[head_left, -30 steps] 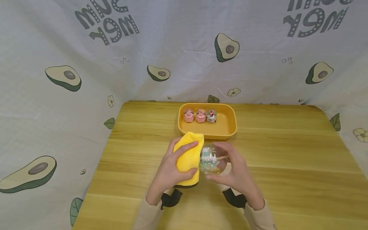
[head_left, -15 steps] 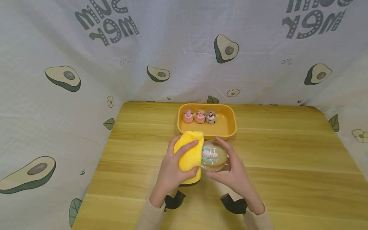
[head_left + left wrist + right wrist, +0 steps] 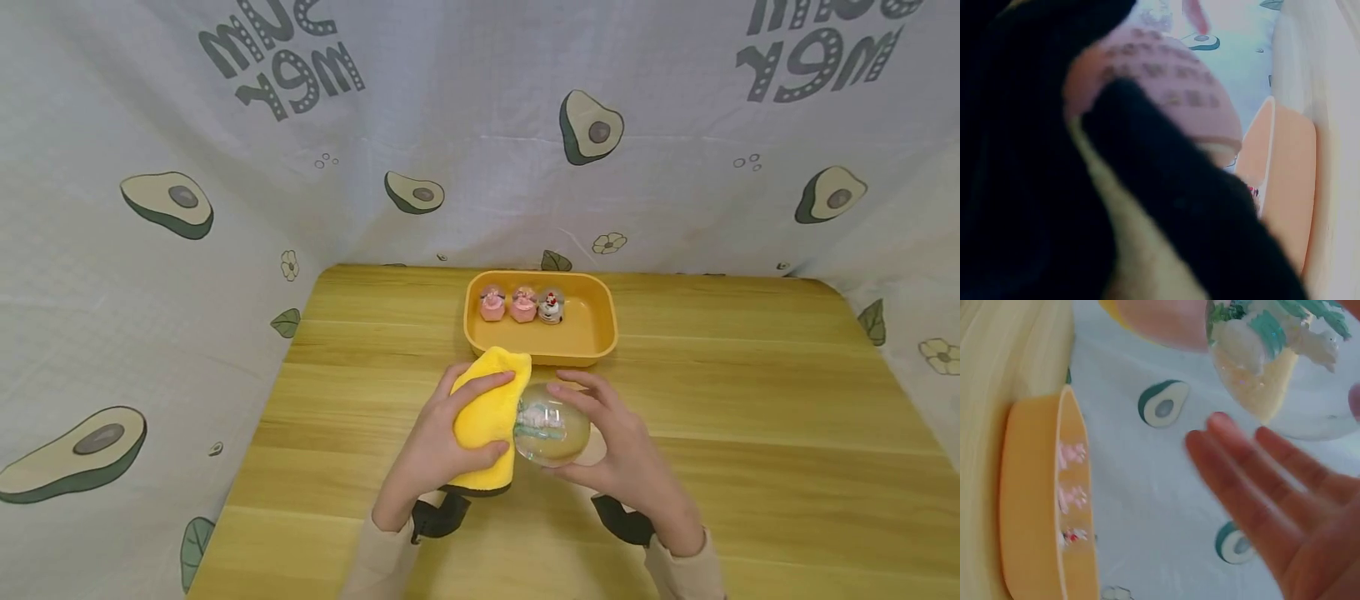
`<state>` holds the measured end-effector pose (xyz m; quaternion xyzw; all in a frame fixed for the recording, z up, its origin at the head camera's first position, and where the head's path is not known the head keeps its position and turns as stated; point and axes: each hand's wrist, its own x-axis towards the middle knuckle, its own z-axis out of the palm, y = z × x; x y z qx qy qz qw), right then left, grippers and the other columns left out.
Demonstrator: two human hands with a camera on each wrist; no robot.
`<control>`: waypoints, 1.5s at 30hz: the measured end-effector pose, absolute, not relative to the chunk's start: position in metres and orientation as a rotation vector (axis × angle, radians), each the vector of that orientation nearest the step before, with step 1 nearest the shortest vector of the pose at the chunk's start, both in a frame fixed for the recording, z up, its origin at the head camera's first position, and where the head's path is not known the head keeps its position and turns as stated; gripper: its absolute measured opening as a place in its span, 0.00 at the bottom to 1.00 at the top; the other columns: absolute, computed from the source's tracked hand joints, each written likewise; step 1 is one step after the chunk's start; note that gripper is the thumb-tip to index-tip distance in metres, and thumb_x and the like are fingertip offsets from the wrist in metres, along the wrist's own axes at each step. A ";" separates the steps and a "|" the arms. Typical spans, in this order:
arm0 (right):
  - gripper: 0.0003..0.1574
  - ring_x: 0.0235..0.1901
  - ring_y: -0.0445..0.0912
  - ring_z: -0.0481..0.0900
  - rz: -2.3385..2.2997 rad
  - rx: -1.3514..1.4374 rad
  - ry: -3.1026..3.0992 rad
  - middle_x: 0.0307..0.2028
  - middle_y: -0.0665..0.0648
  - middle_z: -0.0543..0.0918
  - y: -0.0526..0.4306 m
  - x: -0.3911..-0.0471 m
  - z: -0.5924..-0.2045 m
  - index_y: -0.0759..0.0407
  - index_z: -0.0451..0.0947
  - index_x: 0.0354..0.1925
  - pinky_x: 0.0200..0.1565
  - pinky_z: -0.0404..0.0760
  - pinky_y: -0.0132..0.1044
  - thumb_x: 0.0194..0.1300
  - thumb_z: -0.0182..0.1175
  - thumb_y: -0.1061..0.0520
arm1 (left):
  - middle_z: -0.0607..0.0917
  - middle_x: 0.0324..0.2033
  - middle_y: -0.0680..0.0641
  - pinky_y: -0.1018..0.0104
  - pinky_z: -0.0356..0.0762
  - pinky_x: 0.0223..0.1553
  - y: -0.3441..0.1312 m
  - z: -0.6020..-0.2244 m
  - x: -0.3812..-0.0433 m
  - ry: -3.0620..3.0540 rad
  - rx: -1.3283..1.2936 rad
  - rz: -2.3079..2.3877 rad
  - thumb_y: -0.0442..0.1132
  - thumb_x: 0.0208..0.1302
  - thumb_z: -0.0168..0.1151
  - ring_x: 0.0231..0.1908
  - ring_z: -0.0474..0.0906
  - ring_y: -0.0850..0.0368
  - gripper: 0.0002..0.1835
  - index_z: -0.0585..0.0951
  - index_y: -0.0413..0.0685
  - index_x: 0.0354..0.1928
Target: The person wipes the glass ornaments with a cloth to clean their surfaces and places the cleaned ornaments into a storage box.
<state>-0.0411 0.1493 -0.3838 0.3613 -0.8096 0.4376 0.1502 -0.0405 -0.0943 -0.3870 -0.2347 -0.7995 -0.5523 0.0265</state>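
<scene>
My left hand (image 3: 431, 454) grips a folded yellow cloth (image 3: 489, 421) with a dark edge. Against the cloth's right side lies a clear snow globe (image 3: 557, 437), tipped sideways, with a white and teal figure inside. A pinkish base (image 3: 1200, 103) with blurred lettering shows in the left wrist view; the cloth hides it from the head camera. My right hand (image 3: 626, 454) pinches the glass ball between thumb and fingers. In the right wrist view several of its fingers (image 3: 1272, 487) stretch out beside the glass. Dark shapes block much of the left wrist view.
Behind the hands, a yellow-orange tray (image 3: 588, 337) stands on the wooden table (image 3: 735, 400). It contains two small pink globes (image 3: 492, 305) and a whitish one (image 3: 551, 308) with a red top, all at its left. A curtain (image 3: 480, 108) printed with avocados hangs around the table.
The snow globe has turned in the hands, so its figure shows from another side. My right fingers have shifted on the glass. Both hands have come slightly nearer the body since half a second ago.
</scene>
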 end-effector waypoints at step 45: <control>0.49 0.55 0.51 0.63 2.266 0.376 -1.700 0.58 0.57 0.64 0.127 -0.041 -0.413 0.57 0.62 0.63 0.51 0.72 0.33 0.41 0.61 0.73 | 0.63 0.61 0.47 0.56 0.70 0.43 -0.076 -0.429 -0.023 -2.259 -0.496 -1.771 0.51 0.53 0.70 0.50 0.68 0.49 0.40 0.65 0.61 0.68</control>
